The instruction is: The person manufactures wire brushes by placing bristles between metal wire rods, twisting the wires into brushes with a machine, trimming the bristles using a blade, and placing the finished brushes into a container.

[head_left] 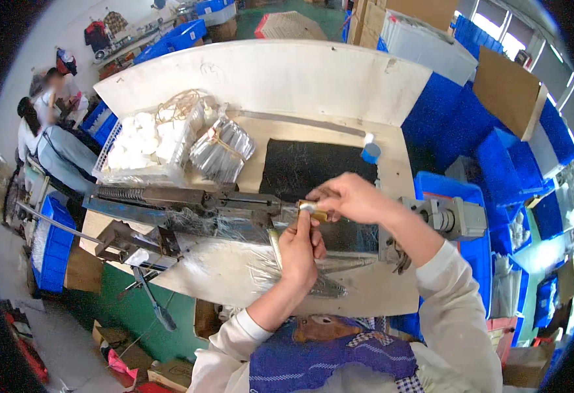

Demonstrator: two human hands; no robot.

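At the end of a long dark metal machine [234,203], my two hands meet over a small gold-coloured piece with a whitish part [311,209]. My left hand [297,254] is closed, a fingertip pressed against the piece from the near side. From the right, my right hand [358,200] pinches the same piece between thumb and fingers. What exactly the piece is, I cannot make out. Thin clear strands or film [326,286] lie on the table under my left wrist. Behind my hands is a black mat [320,162].
A white basket [144,175] of white pieces and a tied bundle of silvery strips [221,152] stand at the back left. A blue-and-white bottle [370,152] is at the back right. A grey machine head [450,218] sits at the right edge. Two people [41,121] are at far left.
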